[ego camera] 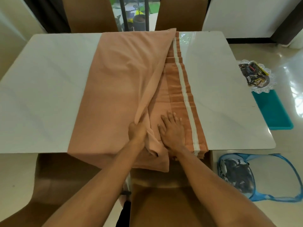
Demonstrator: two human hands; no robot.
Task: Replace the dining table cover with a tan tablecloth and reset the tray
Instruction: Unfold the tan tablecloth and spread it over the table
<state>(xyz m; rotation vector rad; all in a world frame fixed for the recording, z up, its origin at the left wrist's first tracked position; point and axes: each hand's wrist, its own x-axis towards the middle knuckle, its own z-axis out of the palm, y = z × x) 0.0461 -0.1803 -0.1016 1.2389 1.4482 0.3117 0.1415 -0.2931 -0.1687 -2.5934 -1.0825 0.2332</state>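
A tan tablecloth (114,82) lies partly unfolded down the middle of the white table (41,82), its near end hanging over the front edge. Stacked folds with a white stripe (183,89) show along its right side. My left hand (136,131) pinches a raised fold of the cloth near the front edge. My right hand (172,130) lies flat with fingers spread on the folded layers just to the right. A silver tray (262,85) with dark packets sits off the table at the right, on a teal stool or bin (272,112).
Brown chairs stand at the far side (91,13) and at the near side (164,202) below my arms. A blue mesh laundry basket (242,176) holding patterned fabric lies on the floor at the right. Bare tabletop shows on both sides of the cloth.
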